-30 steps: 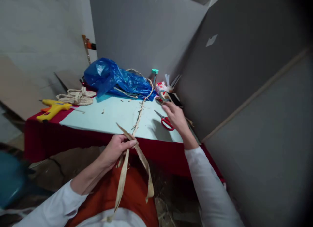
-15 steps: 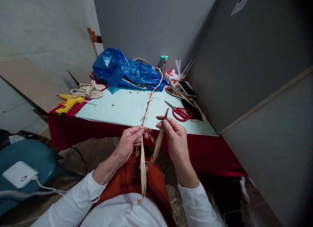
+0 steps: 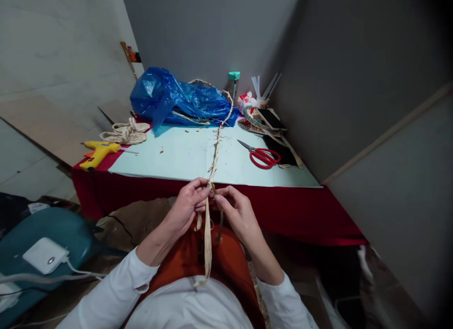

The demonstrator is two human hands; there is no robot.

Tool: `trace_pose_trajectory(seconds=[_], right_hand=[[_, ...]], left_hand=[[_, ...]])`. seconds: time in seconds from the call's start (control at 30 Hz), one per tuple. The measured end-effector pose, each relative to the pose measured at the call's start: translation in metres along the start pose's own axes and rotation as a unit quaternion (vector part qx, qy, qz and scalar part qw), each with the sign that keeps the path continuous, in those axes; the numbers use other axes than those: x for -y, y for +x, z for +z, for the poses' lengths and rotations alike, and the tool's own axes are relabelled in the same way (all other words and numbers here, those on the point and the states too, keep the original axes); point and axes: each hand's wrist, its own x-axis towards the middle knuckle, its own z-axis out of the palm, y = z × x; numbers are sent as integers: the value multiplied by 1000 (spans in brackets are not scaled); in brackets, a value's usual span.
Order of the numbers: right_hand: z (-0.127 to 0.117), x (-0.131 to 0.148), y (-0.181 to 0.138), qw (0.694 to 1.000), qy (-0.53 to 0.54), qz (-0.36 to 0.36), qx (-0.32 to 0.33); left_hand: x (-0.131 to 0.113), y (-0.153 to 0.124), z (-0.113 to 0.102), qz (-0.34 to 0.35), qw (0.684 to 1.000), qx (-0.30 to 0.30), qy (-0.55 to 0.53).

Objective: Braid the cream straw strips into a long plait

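A thin plaited cord of dry leaf strips runs from the blue plastic bag across the pale blue sheet to the table's near edge. My left hand pinches the cord's near end. My right hand meets it there, fingers closed on the loose tan strips that hang down over my orange lap. Both hands touch at the plait's end, just in front of the red-covered table.
Red-handled scissors lie right of the cord. A phone, white sticks and a teal-capped bottle stand at the back right. A yellow glue gun and a coiled cord sit at the left. A white charger rests on a teal seat.
My right hand came back from near the scissors with a strip and has closed in on my left hand at the plait's end. The view shifted a little.
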Motion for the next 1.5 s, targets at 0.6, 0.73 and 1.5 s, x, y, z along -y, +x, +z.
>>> trace_pose_trajectory(seconds=[0.6, 0.73, 1.5], right_hand=[[-20, 7, 3, 972, -231, -37, -29], [-20, 8, -1, 940, -334, -44, -58], [22, -5, -27, 827, -501, -195, -163]], left_hand=[[8, 7, 11, 4, 995, -70, 66], [12, 9, 19, 5, 991, -101, 86], [30, 7, 31, 28, 990, -127, 56]])
